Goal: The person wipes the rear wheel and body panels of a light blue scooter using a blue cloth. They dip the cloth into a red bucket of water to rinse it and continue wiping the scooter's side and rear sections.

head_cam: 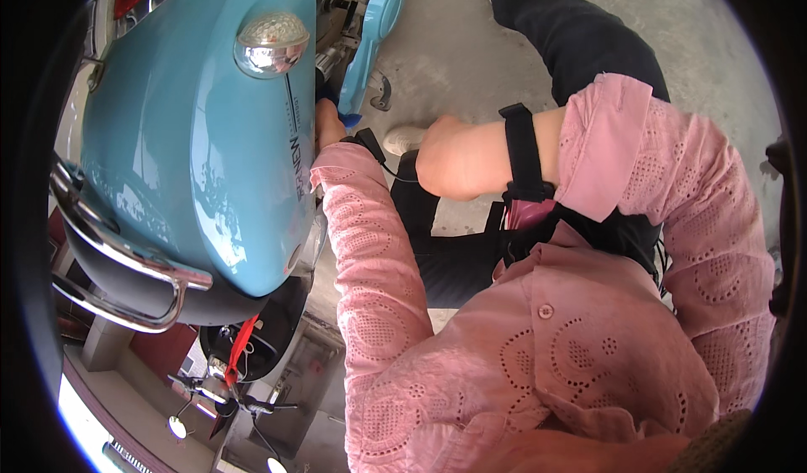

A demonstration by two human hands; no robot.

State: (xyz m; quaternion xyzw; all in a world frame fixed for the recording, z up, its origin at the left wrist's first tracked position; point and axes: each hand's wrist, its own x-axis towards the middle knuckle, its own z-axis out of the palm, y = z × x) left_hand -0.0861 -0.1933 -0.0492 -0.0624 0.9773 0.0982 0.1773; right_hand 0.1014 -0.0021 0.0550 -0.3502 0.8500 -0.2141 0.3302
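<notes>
My left hand (328, 124) reaches down beside the rear side of a glossy light-blue motor scooter (157, 133), partly behind its body panel. A dark-blue cloth (350, 119) shows at this hand, next to a light-blue cover (357, 76) on the scooter's lower side. The fingers are hidden, so the grip cannot be told. My right hand (441, 155) is bent down in front of me, over a light shoe and the concrete floor. Its fingers are out of sight, and anything in them is hidden. A black strap circles the right forearm.
A round chrome-rimmed lamp (272, 44) juts from the scooter's panel. Chrome rails (132, 259) curve around the dark seat (151, 290). Beyond are handlebars with mirrors and a red ribbon (239, 347). Black trouser legs (586, 32) and a pink item (528, 213) lie near my right arm.
</notes>
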